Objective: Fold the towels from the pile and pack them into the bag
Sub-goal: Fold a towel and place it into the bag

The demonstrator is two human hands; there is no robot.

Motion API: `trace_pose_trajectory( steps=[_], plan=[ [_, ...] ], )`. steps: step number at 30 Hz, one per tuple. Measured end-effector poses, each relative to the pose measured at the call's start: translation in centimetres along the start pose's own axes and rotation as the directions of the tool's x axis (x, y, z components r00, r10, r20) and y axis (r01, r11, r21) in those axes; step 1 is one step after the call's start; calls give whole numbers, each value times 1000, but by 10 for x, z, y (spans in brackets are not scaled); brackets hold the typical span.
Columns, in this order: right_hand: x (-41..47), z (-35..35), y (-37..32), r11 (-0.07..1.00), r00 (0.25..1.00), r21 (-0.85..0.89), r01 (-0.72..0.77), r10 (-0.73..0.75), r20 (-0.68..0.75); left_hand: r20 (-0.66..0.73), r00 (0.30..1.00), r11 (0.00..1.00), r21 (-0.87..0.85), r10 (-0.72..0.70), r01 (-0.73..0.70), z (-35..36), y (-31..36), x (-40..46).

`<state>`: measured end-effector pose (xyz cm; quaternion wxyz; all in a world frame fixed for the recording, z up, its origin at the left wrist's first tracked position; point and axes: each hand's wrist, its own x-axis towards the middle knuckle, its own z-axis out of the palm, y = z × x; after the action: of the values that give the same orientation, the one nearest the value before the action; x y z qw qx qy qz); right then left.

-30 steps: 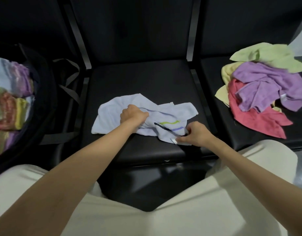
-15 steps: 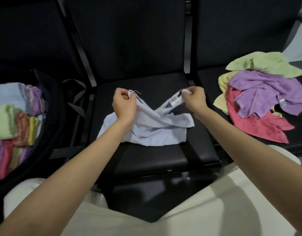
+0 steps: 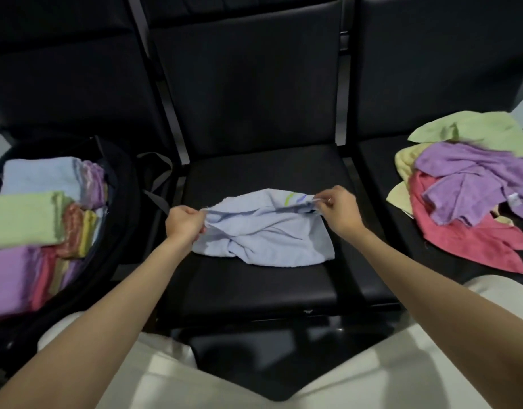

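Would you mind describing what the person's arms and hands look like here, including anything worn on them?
Both forearms are bare, with no sleeves, watch or bracelet in view. The left hand shows no jewellery or glove. The right hand is also ungloved and seems to have a thin, pale ring on one finger, though it is small and hard to make out. Light cream clothing covers the lap below the arms.

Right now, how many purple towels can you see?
2: one loose in the pile on the right seat, one folded in the bag at left. Others may be hidden.
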<state>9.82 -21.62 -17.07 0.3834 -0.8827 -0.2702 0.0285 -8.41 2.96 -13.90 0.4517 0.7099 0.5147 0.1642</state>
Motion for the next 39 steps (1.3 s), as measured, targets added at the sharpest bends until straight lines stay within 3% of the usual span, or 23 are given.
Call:
trace_pose_trajectory(
  steps=[3,6,10,16,20,22,25,27,31,36,39],
  plan=[
    [-21,7,1,994,993,34,109,-110,43,47,999,995,100,-3,-2,1,-17,-3],
    [-29,16,3,964,961,-121,237,-214,174,68,998,983,184,6,-19,2,-26,-2],
    [-29,24,5,924,924,-280,259,-153,349,70,995,930,358,65,-86,7,-28,3],
    [-28,32,-5,900,921,-387,201,-38,389,247,913,760,506,325,-408,13,-31,18],
    [-26,41,-11,854,928,-472,218,-32,370,315,857,665,542,407,-515,18,-28,23],
    [-25,43,-13,842,931,-493,220,-30,364,305,856,661,544,419,-517,19,-26,25],
    [-23,39,-15,817,926,-529,230,-17,377,211,860,746,430,465,-509,17,-18,23],
    [-21,33,-15,806,943,-555,206,-13,332,122,866,788,368,484,-492,10,-11,24],
    [-16,7,-7,848,996,-523,91,-65,68,19,887,820,372,461,-435,-16,-3,29],
    [-12,-24,-19,862,977,-502,63,-155,-144,-88,909,876,321,407,-361,-35,4,18],
    [-15,-38,-39,897,944,-443,9,-153,-292,-198,937,956,113,289,-271,-38,20,6]
  ],
)
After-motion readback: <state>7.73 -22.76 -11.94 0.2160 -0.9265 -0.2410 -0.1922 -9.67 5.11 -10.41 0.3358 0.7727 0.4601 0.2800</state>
